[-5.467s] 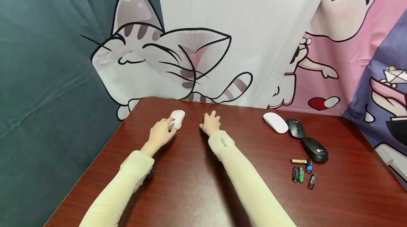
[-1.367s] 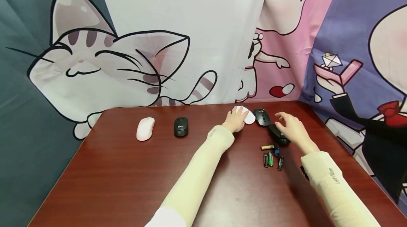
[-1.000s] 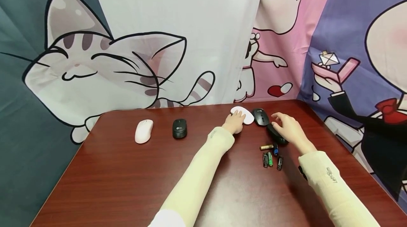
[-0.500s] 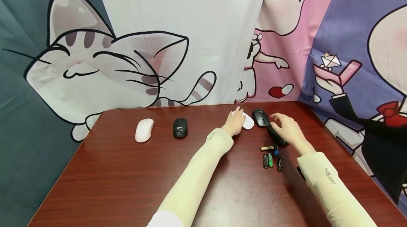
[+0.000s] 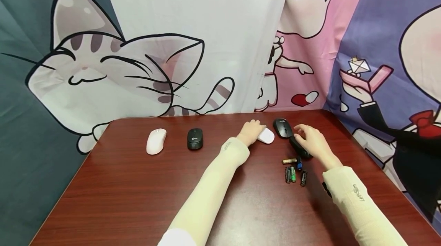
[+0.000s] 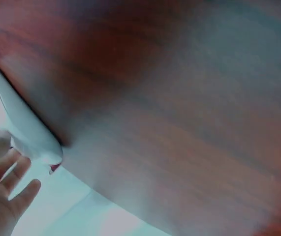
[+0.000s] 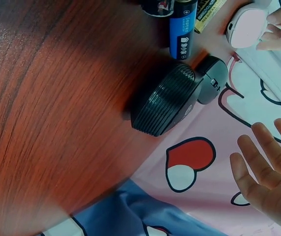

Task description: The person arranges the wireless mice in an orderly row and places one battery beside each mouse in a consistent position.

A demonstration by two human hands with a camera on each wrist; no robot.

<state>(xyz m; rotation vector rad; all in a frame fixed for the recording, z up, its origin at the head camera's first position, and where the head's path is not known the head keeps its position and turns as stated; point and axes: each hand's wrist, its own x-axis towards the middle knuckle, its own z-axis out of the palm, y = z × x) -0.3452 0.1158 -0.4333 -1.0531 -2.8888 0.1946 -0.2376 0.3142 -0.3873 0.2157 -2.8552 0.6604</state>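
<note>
Table (image 5: 131, 196) bears a white mouse (image 5: 267, 136), apparently gripped by the left hand (image 5: 250, 131).

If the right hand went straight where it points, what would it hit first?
Probably the black mouse beside the white mouse in the left hand; depth is unclear, so the right hand might pass over.

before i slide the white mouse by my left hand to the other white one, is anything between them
Yes: besides your left hand, a black mouse lies between them, closer to the other white mouse.
</note>
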